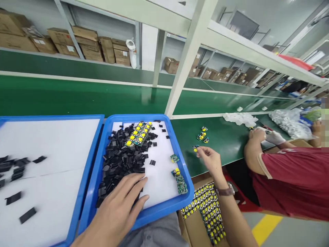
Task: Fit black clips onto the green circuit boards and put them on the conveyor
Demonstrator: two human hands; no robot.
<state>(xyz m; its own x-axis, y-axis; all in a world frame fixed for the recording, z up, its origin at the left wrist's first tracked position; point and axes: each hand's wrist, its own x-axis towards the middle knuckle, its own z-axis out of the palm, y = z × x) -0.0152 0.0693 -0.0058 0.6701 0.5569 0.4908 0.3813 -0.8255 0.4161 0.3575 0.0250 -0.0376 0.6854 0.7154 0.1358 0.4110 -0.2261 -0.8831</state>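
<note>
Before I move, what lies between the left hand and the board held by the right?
In the head view, the right part of the blue tray: white lining, small circuit boards, rim; then a strip of green bench.

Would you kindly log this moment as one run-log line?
left hand: over black pieces | right hand: pinching small circuit board above green bench | blue tray: black pieces, yellow-dotted panel on them
</note>
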